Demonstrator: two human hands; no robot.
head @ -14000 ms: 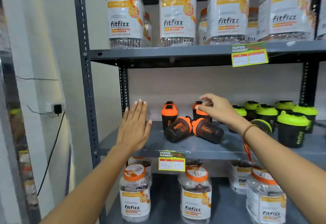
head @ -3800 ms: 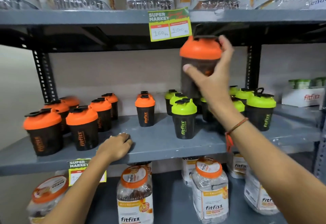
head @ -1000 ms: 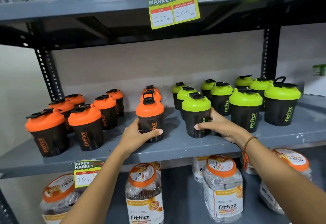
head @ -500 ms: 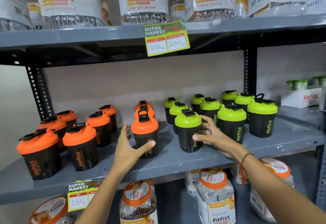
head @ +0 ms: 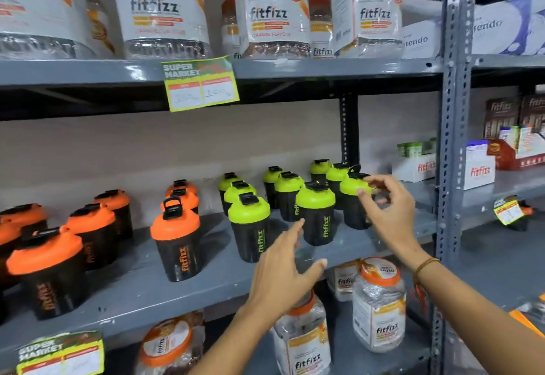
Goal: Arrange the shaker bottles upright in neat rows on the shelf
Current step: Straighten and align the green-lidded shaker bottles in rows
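Observation:
Black shaker bottles stand upright in rows on the grey middle shelf (head: 141,289). Orange-lidded ones fill the left; the nearest of the middle row is an orange-lidded shaker (head: 177,241). Green-lidded ones stand to the right, with a front green shaker (head: 250,227), a second (head: 316,212) and a right-hand one (head: 354,200). My left hand (head: 283,274) hovers open in front of the shelf edge, fingers toward the green shakers, holding nothing. My right hand (head: 386,212) is raised, fingers spread, at the right-hand green shaker's lid, and partly covers that bottle.
Large clear jars (head: 159,8) with orange labels line the shelf above, and more jars (head: 379,306) stand on the shelf below. A price tag (head: 200,84) hangs from the upper shelf edge. A perforated upright post (head: 452,138) bounds the bay on the right; boxes (head: 479,168) sit beyond.
Both hands have let go of the orange and green front shakers and moved right. The view has also swung right, so the post and the neighbouring bay show.

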